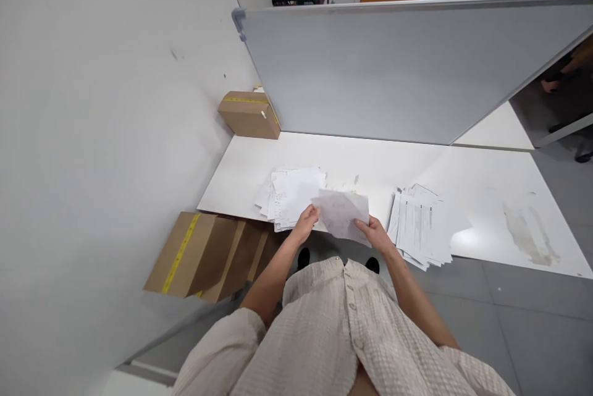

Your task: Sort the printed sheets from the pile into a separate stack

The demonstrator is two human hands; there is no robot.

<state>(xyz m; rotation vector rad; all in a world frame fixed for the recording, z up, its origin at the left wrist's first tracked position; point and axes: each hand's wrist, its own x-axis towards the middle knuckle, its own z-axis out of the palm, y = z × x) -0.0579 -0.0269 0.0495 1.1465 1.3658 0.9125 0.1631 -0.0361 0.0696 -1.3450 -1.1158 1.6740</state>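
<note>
A sheet of white paper (340,214) with faint marks is held up over the front edge of the white table. My right hand (375,234) grips its right side, thumb on top. At the sheet's left edge, the fingers of my left hand (307,223) are closed in a pinch on it. To the left lies an untidy pile of papers (296,189), some with handwriting, close to my left hand. Another stack of printed sheets (417,226) lies right of my right hand, its lower edges sticking out past the table edge.
A whiteboard (361,75) stands along the back of the white table (482,198). One cardboard box (250,118) sits at the back left corner, and several more boxes (178,254) stand below on the left by the wall. Part of another person shows at far right.
</note>
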